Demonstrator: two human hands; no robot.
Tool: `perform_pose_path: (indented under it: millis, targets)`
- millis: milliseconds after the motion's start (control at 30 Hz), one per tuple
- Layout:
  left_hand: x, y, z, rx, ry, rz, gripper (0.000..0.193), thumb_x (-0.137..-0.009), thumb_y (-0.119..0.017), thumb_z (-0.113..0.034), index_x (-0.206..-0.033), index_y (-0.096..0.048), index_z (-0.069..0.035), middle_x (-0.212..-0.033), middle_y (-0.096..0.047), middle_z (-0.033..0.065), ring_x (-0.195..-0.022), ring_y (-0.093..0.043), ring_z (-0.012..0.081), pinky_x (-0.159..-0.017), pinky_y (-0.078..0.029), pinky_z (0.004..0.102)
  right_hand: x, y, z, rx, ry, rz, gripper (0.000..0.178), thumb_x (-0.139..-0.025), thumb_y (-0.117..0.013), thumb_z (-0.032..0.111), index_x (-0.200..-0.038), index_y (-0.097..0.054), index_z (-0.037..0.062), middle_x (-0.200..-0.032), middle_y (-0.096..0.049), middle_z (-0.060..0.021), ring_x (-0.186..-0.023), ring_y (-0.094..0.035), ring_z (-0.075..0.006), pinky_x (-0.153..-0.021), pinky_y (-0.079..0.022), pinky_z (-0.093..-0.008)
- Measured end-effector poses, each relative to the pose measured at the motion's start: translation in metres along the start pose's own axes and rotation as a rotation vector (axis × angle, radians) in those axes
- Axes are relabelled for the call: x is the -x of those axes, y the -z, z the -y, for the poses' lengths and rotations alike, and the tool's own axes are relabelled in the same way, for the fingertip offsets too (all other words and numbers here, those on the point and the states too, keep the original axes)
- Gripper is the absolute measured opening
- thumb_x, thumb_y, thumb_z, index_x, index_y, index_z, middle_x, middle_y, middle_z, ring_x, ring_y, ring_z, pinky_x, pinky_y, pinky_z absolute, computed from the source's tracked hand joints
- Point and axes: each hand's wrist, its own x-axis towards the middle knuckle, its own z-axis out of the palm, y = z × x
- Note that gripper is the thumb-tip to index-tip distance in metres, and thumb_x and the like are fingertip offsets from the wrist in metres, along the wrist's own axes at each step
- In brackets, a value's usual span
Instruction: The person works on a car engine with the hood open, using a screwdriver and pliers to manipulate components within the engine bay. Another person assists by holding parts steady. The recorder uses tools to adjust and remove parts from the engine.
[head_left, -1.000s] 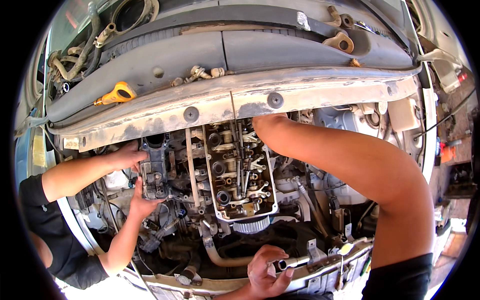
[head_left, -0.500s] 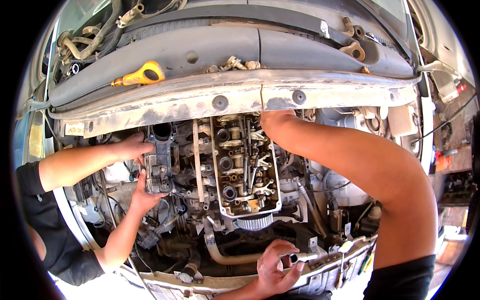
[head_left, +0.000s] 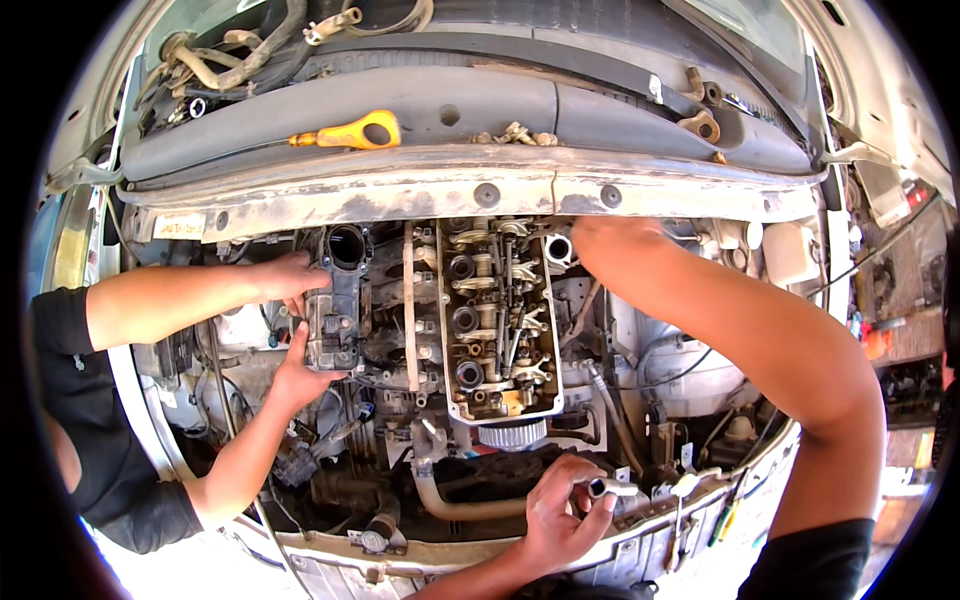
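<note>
At the front edge of the engine bay, my left hand [head_left: 566, 512] grips a short silver socket [head_left: 610, 488], its hollow end showing. My right arm stretches across to the back of the engine, where my right hand [head_left: 612, 234] sits under the cowl edge with its fingers hidden. Beside that hand shows a pale ring-shaped opening [head_left: 558, 248]. Between my arms lies the engine's cylinder head [head_left: 500, 320], uncovered, with rocker arms and shafts exposed. On the left, a co-worker's two hands [head_left: 296, 372] hold a dark intake housing [head_left: 334, 318] with a round bore.
A yellow-handled dipstick [head_left: 350, 132] and several bolts [head_left: 518, 134] rest on the cowl [head_left: 300, 105]. Below the head are a toothed pulley [head_left: 512, 434] and a curved pipe [head_left: 465, 508]. A white reservoir [head_left: 790, 252] stands at the right. Hoses [head_left: 225, 70] lie at the far left.
The whole view has shifted slightly. My right hand has moved right, uncovering the ring-shaped opening. The co-worker's intake housing has tilted, so its bore shows more. My left hand still holds the socket.
</note>
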Motion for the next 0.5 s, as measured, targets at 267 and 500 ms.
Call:
perform_pose_path:
  millis: [267, 500]
  targets:
    - [-0.001, 0.002, -0.003, -0.07, -0.009, 0.029, 0.029, -0.094, -0.078, -0.005, -0.118, -0.064, 0.002, -0.102, -0.064, 0.0121, -0.08, -0.058, 0.0123, -0.061, -0.047, 0.0253, 0.09, 0.024, 0.005, 0.207, -0.159, -0.262, 0.026, -0.098, -0.065, 0.014, -0.115, -0.079, 0.0007, -0.144, -0.063, -0.0162, -0.137, -0.058, -0.0324, -0.12, -0.043, -0.0448]
    - [-0.007, 0.003, -0.004, -0.106, -0.064, 0.02, 0.028, -0.093, -0.08, -0.007, -0.115, -0.064, 0.0, -0.098, -0.064, 0.0096, -0.072, -0.058, 0.0112, -0.059, -0.048, 0.0252, 0.139, 0.02, 0.009, -0.068, 0.035, -0.352, 0.019, -0.088, -0.072, 0.009, -0.103, -0.078, 0.0, -0.118, -0.063, -0.0146, -0.115, -0.061, -0.0338, -0.101, -0.049, -0.045]
